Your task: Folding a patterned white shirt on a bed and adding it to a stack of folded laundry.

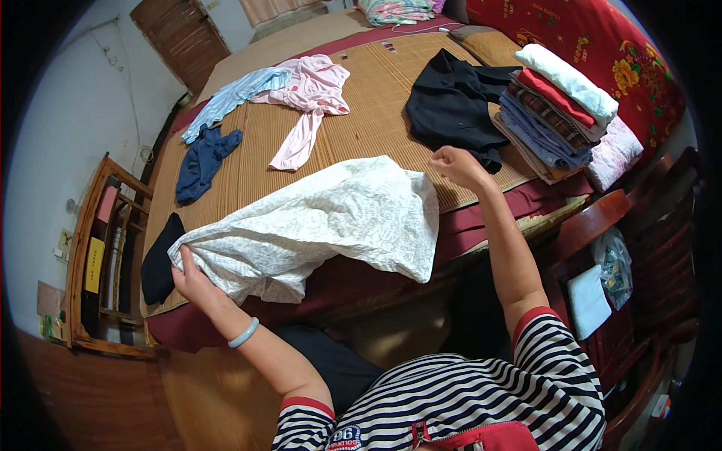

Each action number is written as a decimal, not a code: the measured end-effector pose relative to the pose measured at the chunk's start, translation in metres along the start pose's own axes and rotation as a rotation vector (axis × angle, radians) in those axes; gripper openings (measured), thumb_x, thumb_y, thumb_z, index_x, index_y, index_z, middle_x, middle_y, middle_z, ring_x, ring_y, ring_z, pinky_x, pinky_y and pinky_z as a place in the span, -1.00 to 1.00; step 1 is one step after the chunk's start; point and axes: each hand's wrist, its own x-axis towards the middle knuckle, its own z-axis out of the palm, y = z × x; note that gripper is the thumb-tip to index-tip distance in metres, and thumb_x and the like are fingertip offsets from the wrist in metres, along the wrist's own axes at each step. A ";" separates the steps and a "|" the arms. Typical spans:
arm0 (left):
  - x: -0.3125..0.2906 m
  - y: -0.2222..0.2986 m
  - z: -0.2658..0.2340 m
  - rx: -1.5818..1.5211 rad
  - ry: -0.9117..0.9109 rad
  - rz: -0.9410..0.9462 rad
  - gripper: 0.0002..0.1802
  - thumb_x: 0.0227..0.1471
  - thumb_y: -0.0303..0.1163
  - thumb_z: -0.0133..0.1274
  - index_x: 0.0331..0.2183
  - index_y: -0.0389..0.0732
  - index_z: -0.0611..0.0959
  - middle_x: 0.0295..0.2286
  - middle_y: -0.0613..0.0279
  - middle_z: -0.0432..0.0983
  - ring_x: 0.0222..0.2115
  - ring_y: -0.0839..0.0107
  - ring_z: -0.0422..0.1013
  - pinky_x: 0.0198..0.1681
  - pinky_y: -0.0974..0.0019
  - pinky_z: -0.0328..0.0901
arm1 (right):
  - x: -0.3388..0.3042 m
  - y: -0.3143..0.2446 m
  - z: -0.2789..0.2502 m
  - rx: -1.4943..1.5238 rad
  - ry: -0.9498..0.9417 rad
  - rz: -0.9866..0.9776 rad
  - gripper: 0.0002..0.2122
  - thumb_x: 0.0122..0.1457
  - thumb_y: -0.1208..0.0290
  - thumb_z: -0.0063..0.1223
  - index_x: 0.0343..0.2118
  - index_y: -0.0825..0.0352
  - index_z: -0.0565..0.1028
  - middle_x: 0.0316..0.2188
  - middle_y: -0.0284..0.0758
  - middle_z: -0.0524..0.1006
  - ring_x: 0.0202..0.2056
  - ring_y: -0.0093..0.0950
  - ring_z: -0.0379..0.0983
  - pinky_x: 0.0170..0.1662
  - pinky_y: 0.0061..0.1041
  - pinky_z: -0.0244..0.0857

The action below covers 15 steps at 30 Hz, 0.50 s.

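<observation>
A white garment with a fine grey pattern stretches across the near edge of the bed; whether it is trousers or a top I cannot tell. My left hand, with a pale bangle at the wrist, grips its gathered left end. Just beyond the garment's right end, my right hand is raised over the mat with fingers curled, apart from the cloth and with nothing visible in them. Beside my left hand lies a black piece of clothing. Black clothing lies past my right hand.
On the bed's woven mat lie a pink garment, a blue striped one and a navy one. A stack of folded clothes stands at the right edge. A wooden chair is close on my right.
</observation>
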 end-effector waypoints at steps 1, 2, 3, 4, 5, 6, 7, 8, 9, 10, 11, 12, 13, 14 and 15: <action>0.003 -0.002 -0.005 -0.012 0.021 0.000 -0.76 0.20 -0.36 0.10 -0.22 -0.37 0.59 -0.26 0.16 0.57 -0.29 0.39 0.50 -0.20 0.31 0.39 | -0.001 0.002 0.003 -0.050 -0.081 0.011 -0.67 0.15 0.23 0.17 -0.18 0.44 0.55 -0.38 -0.23 0.62 -0.36 -0.47 0.55 -0.29 -0.48 0.39; 0.005 -0.002 -0.009 -0.012 0.020 0.001 -0.76 0.20 -0.36 0.10 -0.22 -0.37 0.59 -0.26 0.16 0.57 -0.29 0.39 0.50 -0.20 0.31 0.39 | -0.003 0.004 0.005 -0.099 -0.161 0.021 -0.65 0.14 0.19 0.18 -0.20 0.43 0.56 -0.41 -0.22 0.62 -0.39 -0.45 0.55 -0.33 -0.47 0.39; 0.005 -0.001 -0.010 -0.025 0.031 0.012 -0.76 0.20 -0.37 0.09 -0.22 -0.39 0.59 -0.26 0.15 0.56 -0.29 0.40 0.49 -0.21 0.31 0.39 | -0.008 -0.005 0.005 -0.231 -0.174 -0.003 -0.59 0.09 0.10 0.21 -0.27 0.44 0.58 -0.48 -0.20 0.60 -0.44 -0.41 0.55 -0.37 -0.43 0.38; 0.006 -0.001 -0.011 -0.038 0.042 0.022 -0.76 0.20 -0.38 0.08 -0.23 -0.40 0.58 -0.27 0.14 0.55 -0.30 0.41 0.47 -0.21 0.30 0.38 | -0.008 -0.006 0.010 -0.230 -0.175 -0.003 -0.59 0.09 0.10 0.21 -0.27 0.44 0.58 -0.48 -0.20 0.60 -0.44 -0.41 0.55 -0.37 -0.43 0.38; 0.006 -0.001 -0.012 -0.045 0.046 0.022 -0.76 0.20 -0.38 0.08 -0.24 -0.40 0.58 -0.27 0.14 0.55 -0.30 0.41 0.47 -0.21 0.30 0.38 | -0.006 -0.008 0.017 -0.316 -0.250 -0.013 -0.59 0.08 0.08 0.22 -0.31 0.44 0.58 -0.49 -0.19 0.60 -0.45 -0.39 0.54 -0.37 -0.42 0.38; 0.006 -0.001 -0.012 -0.043 0.045 0.021 -0.76 0.20 -0.38 0.08 -0.24 -0.40 0.58 -0.27 0.14 0.55 -0.30 0.41 0.47 -0.21 0.30 0.38 | -0.007 -0.010 0.022 -0.401 -0.326 -0.020 -0.59 0.06 0.07 0.22 -0.35 0.44 0.59 -0.50 -0.17 0.59 -0.45 -0.37 0.54 -0.38 -0.41 0.37; 0.006 0.000 -0.012 -0.051 0.033 0.022 -0.76 0.20 -0.38 0.08 -0.24 -0.40 0.58 -0.27 0.15 0.55 -0.30 0.42 0.47 -0.21 0.31 0.38 | -0.009 -0.012 0.027 -0.333 -0.376 -0.045 -0.60 0.05 0.08 0.23 -0.36 0.43 0.59 -0.54 -0.17 0.57 -0.44 -0.38 0.54 -0.38 -0.41 0.37; 0.005 0.000 -0.012 -0.059 0.021 0.024 -0.77 0.20 -0.38 0.08 -0.24 -0.40 0.58 -0.27 0.15 0.55 -0.30 0.42 0.47 -0.21 0.31 0.38 | -0.011 -0.014 0.032 -0.331 -0.378 -0.044 -0.60 0.05 0.08 0.23 -0.36 0.43 0.59 -0.54 -0.17 0.57 -0.44 -0.38 0.54 -0.38 -0.41 0.37; 0.004 0.000 -0.009 -0.060 0.020 0.023 -0.77 0.20 -0.38 0.08 -0.24 -0.40 0.58 -0.27 0.15 0.55 -0.30 0.42 0.47 -0.21 0.31 0.38 | -0.010 -0.012 0.037 -0.256 -0.428 -0.070 -0.60 0.06 0.08 0.23 -0.34 0.43 0.59 -0.54 -0.19 0.57 -0.44 -0.40 0.54 -0.39 -0.41 0.37; 0.003 0.000 -0.006 -0.054 0.029 0.027 -0.77 0.20 -0.38 0.08 -0.24 -0.40 0.58 -0.27 0.15 0.55 -0.30 0.42 0.47 -0.21 0.31 0.38 | -0.009 -0.011 0.042 -0.180 -0.478 -0.095 -0.61 0.07 0.09 0.23 -0.32 0.42 0.59 -0.53 -0.21 0.57 -0.45 -0.42 0.53 -0.40 -0.41 0.36; 0.002 0.001 -0.003 -0.048 0.038 0.031 -0.77 0.20 -0.38 0.08 -0.24 -0.39 0.58 -0.28 0.16 0.55 -0.30 0.43 0.47 -0.21 0.32 0.38 | -0.008 -0.010 0.048 0.007 -0.502 0.030 -0.63 0.13 0.11 0.18 -0.26 0.40 0.57 -0.46 -0.28 0.58 -0.45 -0.46 0.51 -0.42 -0.41 0.37; 0.002 0.000 -0.005 -0.046 0.040 0.033 -0.77 0.20 -0.38 0.08 -0.24 -0.39 0.58 -0.28 0.16 0.55 -0.30 0.43 0.47 -0.21 0.32 0.38 | -0.007 -0.013 0.052 0.008 -0.504 0.028 -0.63 0.13 0.11 0.18 -0.26 0.40 0.57 -0.46 -0.28 0.58 -0.45 -0.46 0.51 -0.42 -0.41 0.37; 0.002 0.000 -0.006 -0.063 0.031 0.032 -0.77 0.21 -0.38 0.07 -0.23 -0.39 0.58 -0.28 0.16 0.55 -0.30 0.43 0.47 -0.21 0.32 0.38 | -0.007 -0.017 0.055 0.350 -0.435 0.150 -0.66 0.16 0.16 0.14 -0.23 0.41 0.55 -0.41 -0.26 0.59 -0.41 -0.41 0.52 -0.37 -0.38 0.40; 0.002 0.000 -0.008 -0.081 0.023 0.031 -0.77 0.21 -0.38 0.07 -0.23 -0.39 0.58 -0.28 0.16 0.56 -0.30 0.43 0.47 -0.21 0.32 0.38 | -0.006 -0.019 0.057 0.690 -0.355 0.272 -0.69 0.19 0.22 0.09 -0.21 0.41 0.54 -0.37 -0.24 0.60 -0.37 -0.35 0.53 -0.32 -0.35 0.44; 0.001 -0.001 -0.003 -0.091 0.014 0.025 -0.77 0.21 -0.38 0.07 -0.23 -0.39 0.58 -0.28 0.16 0.56 -0.30 0.43 0.47 -0.21 0.32 0.38 | 0.008 0.004 0.050 1.048 -0.472 0.223 -0.68 0.27 0.28 -0.01 -0.11 0.48 0.49 -0.25 -0.22 0.59 -0.25 -0.32 0.55 -0.22 -0.27 0.47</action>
